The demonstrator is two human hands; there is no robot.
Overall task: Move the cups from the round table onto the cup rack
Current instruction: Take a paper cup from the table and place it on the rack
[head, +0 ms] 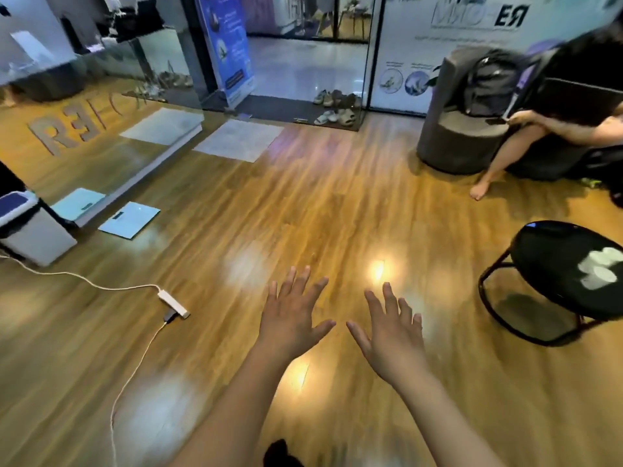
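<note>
My left hand [292,318] and my right hand [391,332] are stretched out side by side over the wooden floor, palms down, fingers spread, holding nothing. A round black table [553,264] on a dark metal frame stands at the right edge, well to the right of my right hand. Pale blurred shapes, probably the cups [600,267], sit on its top. No cup rack is in view. The picture is motion-blurred.
A white power strip [173,303] and its cable lie on the floor to the left of my hands. A grey bin [32,227] stands far left. A person [556,126] sits at the back right beside a grey round seat [458,143] holding a backpack. Shoes line the glass door.
</note>
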